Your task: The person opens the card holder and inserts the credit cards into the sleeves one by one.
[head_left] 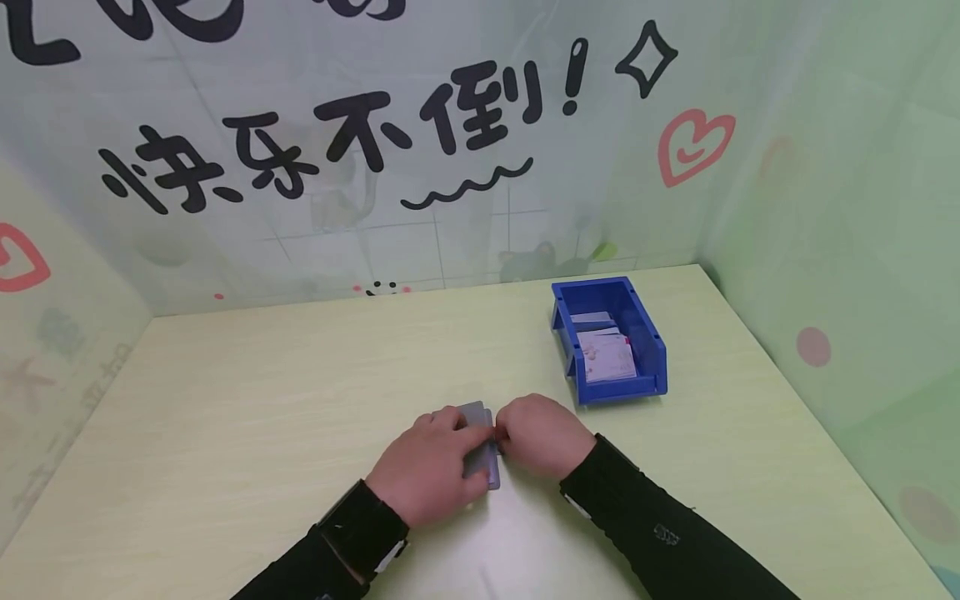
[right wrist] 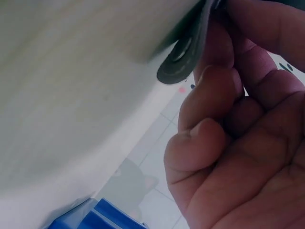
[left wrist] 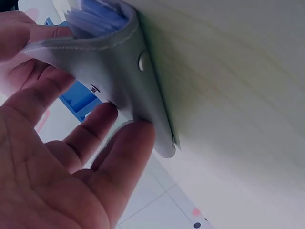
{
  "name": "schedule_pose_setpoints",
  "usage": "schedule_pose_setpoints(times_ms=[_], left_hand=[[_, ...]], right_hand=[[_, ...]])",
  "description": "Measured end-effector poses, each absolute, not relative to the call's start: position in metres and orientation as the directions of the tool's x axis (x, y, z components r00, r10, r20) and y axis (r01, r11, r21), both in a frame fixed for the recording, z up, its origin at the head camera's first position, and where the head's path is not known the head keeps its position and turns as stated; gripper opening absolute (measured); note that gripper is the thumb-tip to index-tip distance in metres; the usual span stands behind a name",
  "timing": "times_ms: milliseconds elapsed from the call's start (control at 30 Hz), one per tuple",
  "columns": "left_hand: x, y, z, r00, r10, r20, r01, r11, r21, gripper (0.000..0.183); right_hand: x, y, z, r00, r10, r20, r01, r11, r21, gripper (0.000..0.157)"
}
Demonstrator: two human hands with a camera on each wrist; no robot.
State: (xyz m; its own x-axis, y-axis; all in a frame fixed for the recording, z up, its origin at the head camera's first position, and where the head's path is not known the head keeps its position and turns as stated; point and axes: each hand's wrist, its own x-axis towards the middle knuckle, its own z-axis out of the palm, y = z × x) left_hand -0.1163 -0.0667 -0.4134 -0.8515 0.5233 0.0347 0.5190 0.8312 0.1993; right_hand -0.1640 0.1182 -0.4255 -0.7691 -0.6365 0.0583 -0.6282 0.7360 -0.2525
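Note:
A small grey card holder [head_left: 474, 413] with stitched edges lies on the table in front of me. My left hand [head_left: 429, 468] holds it from the left, thumb and fingers spread over its cover. In the left wrist view the holder [left wrist: 112, 78] stands partly opened, showing metal snaps and a bundle of clear plastic sleeves [left wrist: 97, 21]. At its right edge, my right hand [head_left: 543, 435] pinches with thumb and forefinger, the other fingers curled in. A rounded tab with a snap [right wrist: 177, 67] shows beside those fingers in the right wrist view.
A blue open-front bin [head_left: 648, 385] stands behind my right hand, holding several pale pink printed cards [head_left: 609, 358]. The light wooden table [head_left: 247, 417] meets a printed cloth backdrop [head_left: 360, 250] at the back and along both sides.

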Motion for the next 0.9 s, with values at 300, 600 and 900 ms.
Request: schedule_pose_setpoints(times_ms=[300, 600, 900], left_hand=[[-0.116, -0.070, -0.408, -0.849, 0.528, 0.014, 0.511, 0.813, 0.278, 0.040], [-0.117, -0.076, -0.403, -0.884, 0.466, 0.034, 0.442, 0.812, 0.380, 0.041], [-0.117, -0.083, -0.392, -0.949, 0.309, 0.057, 0.301, 0.843, 0.445, 0.015]], right_hand=[[-0.164, 0.118, -0.424, -0.777, -0.628, 0.039, -0.614, 0.744, -0.264, 0.020], [-0.164, 0.117, -0.424, -0.777, -0.628, 0.045, -0.617, 0.746, -0.250, 0.019], [-0.161, 0.116, -0.423, -0.777, -0.627, 0.052, -0.621, 0.750, -0.225, 0.016]])
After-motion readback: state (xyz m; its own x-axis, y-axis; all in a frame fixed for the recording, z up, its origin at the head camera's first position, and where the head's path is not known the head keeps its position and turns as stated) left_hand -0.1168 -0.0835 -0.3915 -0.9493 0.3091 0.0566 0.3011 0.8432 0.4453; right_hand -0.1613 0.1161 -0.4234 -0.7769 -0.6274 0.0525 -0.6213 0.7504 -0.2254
